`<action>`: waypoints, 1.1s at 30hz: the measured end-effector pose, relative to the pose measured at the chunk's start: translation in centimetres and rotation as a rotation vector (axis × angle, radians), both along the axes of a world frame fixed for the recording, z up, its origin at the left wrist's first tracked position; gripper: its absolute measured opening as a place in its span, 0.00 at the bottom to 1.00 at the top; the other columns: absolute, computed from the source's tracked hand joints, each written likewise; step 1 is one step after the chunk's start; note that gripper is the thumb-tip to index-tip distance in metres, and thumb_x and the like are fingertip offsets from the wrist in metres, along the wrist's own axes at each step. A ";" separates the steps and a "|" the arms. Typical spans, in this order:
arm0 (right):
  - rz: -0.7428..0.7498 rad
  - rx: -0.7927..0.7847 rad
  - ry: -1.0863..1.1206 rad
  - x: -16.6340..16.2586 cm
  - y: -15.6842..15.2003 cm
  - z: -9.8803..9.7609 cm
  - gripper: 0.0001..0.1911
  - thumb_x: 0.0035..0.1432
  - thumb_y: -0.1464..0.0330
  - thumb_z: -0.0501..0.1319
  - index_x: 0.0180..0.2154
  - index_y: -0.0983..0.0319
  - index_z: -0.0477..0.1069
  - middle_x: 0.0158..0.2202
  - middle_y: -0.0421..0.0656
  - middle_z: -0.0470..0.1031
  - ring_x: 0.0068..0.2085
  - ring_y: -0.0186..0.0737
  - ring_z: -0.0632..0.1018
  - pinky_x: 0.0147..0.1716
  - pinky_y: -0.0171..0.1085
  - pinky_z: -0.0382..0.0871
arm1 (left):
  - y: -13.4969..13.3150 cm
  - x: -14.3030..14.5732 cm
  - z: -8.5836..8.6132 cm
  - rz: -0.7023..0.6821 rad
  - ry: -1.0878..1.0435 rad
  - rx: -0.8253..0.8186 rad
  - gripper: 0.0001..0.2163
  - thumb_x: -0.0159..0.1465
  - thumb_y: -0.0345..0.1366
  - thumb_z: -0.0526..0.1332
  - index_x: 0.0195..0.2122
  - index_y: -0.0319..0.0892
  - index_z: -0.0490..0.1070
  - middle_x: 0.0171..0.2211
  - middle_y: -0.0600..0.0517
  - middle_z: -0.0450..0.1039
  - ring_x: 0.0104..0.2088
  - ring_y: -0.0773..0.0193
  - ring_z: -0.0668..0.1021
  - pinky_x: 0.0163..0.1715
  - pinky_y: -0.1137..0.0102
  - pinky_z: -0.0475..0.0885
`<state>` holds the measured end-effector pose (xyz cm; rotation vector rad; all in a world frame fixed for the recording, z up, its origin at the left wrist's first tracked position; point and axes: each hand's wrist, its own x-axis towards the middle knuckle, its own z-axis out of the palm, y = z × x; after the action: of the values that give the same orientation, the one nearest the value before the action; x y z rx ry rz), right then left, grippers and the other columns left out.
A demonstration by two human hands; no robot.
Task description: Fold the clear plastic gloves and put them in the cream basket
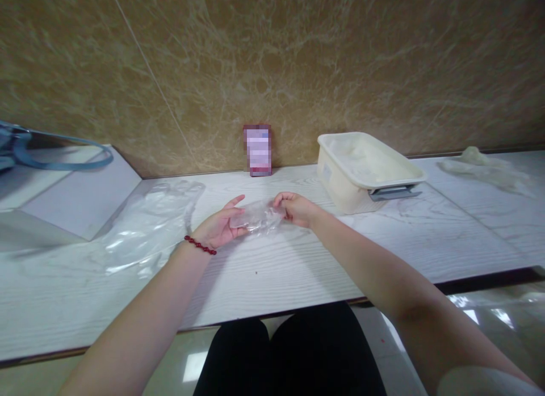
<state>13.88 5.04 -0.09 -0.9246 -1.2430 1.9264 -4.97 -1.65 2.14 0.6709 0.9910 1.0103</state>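
Observation:
A small clear plastic bag (pixel 260 217), crinkled and see-through, is stretched between my two hands just above the table. My left hand (pixel 219 226), with a red bead bracelet at the wrist, holds its left end between the fingers, one finger sticking out. At the other end, my right hand (pixel 296 209) pinches the bag with curled fingers. I cannot make out whether anything lies inside it. Left of my hands, more clear plastic bags (pixel 149 228) lie flat on the table.
A cream plastic bin (pixel 344 183) with a grey handle stands to the right. Against the marbled wall leans a phone (pixel 259 152). A white box (pixel 85 192) with a blue strap (pixel 63 164) is at left. Crumpled plastic (pixel 489 172) lies far right on the white table (pixel 255 288).

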 end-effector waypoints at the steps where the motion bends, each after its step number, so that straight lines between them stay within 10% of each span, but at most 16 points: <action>1: 0.006 -0.007 0.004 0.0 0.0 0.0 0.05 0.41 0.78 0.53 0.22 0.63 0.63 0.23 0.36 0.70 0.19 0.25 0.67 0.16 0.25 0.58 | 0.0 0.1 -0.2 0.003 0.032 0.029 0.26 0.52 0.24 0.57 0.51 0.50 0.55 0.35 0.52 0.71 0.30 0.66 0.75 0.28 0.71 0.72; 11: 0.088 -0.097 0.005 0.4 0.1 0.8 0.15 0.53 0.57 0.50 0.39 0.59 0.61 0.33 0.41 0.73 0.25 0.32 0.72 0.16 0.28 0.59 | 0.2 0.5 -0.8 0.113 0.260 0.209 0.22 0.47 0.26 0.63 0.45 0.40 0.66 0.24 0.54 0.70 0.20 0.72 0.71 0.21 0.77 0.67; 18: 0.143 0.124 -0.150 -0.2 -0.4 -0.3 0.10 0.42 0.68 0.64 0.28 0.64 0.67 0.27 0.41 0.72 0.26 0.30 0.73 0.13 0.25 0.52 | -0.1 0.7 -0.4 0.128 0.262 0.328 0.31 0.43 0.24 0.64 0.50 0.43 0.61 0.37 0.51 0.70 0.29 0.70 0.73 0.30 0.75 0.69; 26: 0.145 -0.152 0.177 -0.7 -1.5 0.8 0.10 0.49 0.63 0.60 0.33 0.61 0.65 0.34 0.40 0.71 0.32 0.31 0.73 0.29 0.31 0.67 | 0.0 1.9 -0.5 0.352 0.189 0.437 0.34 0.45 0.23 0.62 0.53 0.49 0.56 0.50 0.51 0.61 0.42 0.66 0.70 0.35 0.77 0.68; 33: 0.142 -0.092 0.041 -1.8 -3.3 1.3 0.04 0.49 0.74 0.59 0.27 0.65 0.63 0.23 0.38 0.68 0.25 0.26 0.70 0.27 0.28 0.66 | -0.2 2.9 -0.6 0.460 0.198 0.430 0.34 0.48 0.23 0.59 0.54 0.57 0.53 0.56 0.56 0.54 0.48 0.66 0.67 0.39 0.77 0.68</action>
<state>12.09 1.72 1.17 -0.8579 -1.2347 2.1184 -2.08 -1.88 1.55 0.9326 1.1404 1.6131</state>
